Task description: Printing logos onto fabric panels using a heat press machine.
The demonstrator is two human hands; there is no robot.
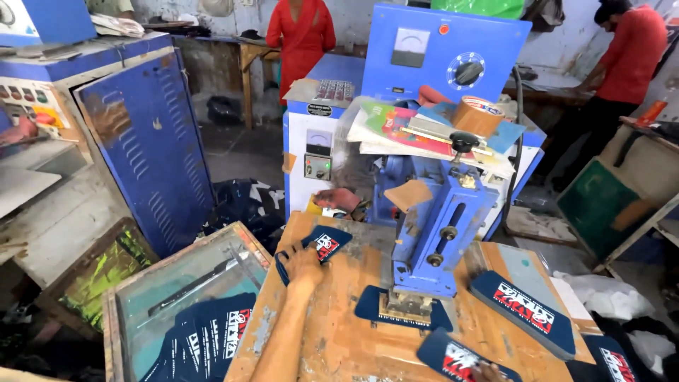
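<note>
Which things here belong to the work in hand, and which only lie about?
In the work:
left hand on a dark blue printed fabric piece
right hand at another printed piece
blue metal press
worn wooden table

Lying about:
brown tape roll
wooden-framed glass tray
blue control cabinet

Bright, even daylight, soft shadows, slight wide-angle bending at edges.

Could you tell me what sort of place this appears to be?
Probably a small printing or pressing workshop: a blue press stands on a worn wooden table, the left hand rests on a dark blue printed piece, and a screen frame sits nearby.
</note>
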